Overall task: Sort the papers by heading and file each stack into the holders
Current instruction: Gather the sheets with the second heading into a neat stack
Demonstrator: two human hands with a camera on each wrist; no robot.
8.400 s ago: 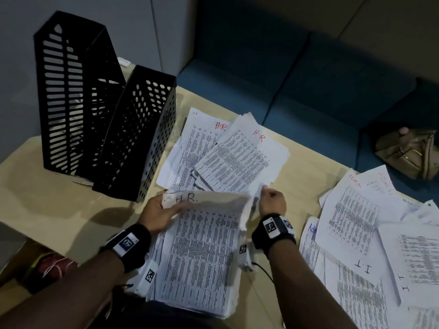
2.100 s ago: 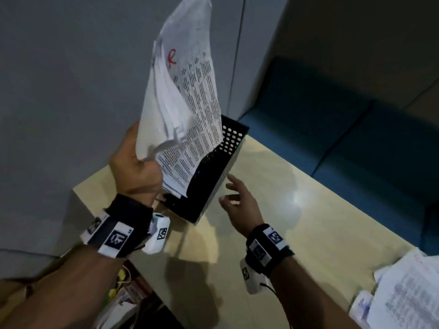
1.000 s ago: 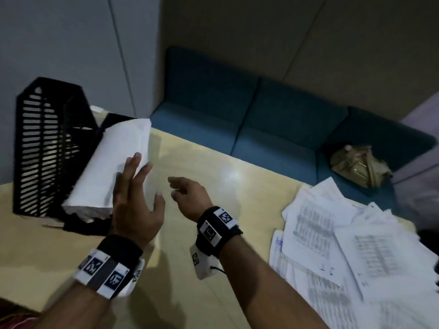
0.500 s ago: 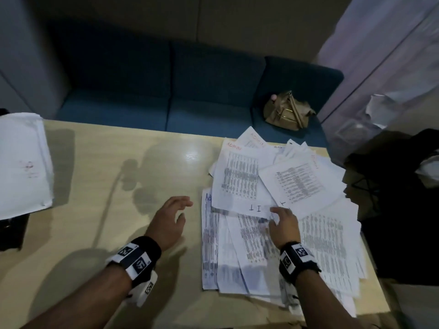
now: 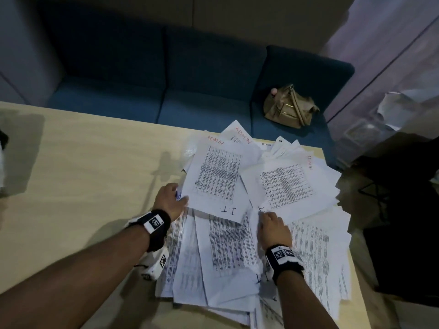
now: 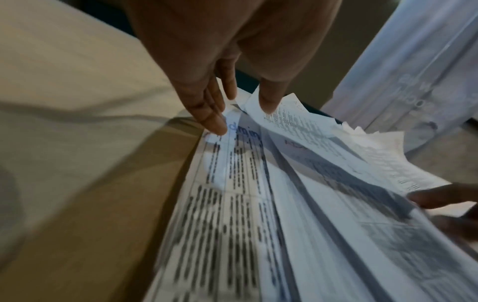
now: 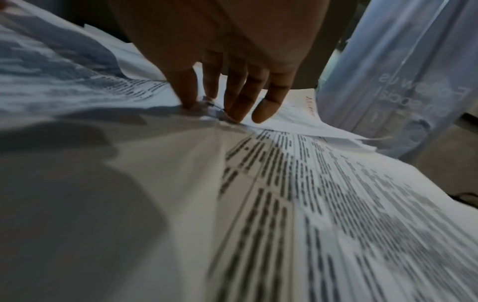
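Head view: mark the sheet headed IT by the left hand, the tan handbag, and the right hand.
IT sheet (image 5: pixel 217 179), head view: on its printed table.
Tan handbag (image 5: pixel 288 108), head view: on its front panel.
Right hand (image 5: pixel 273 230), head view: on the back of the hand.

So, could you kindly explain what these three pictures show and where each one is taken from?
There is no machine here: a person works with bare hands and wears three cameras. The wide picture comes from the head and looks down at a wooden table. The other two come from cameras on the wrists and look along the fingers. A loose pile of papers lies on the table, some headed ADMIN, some IT. The left hand lifts the edge of one IT sheet, thumb on top. The right hand presses on the pile with straight fingers. A tan handbag sits on the blue sofa behind.
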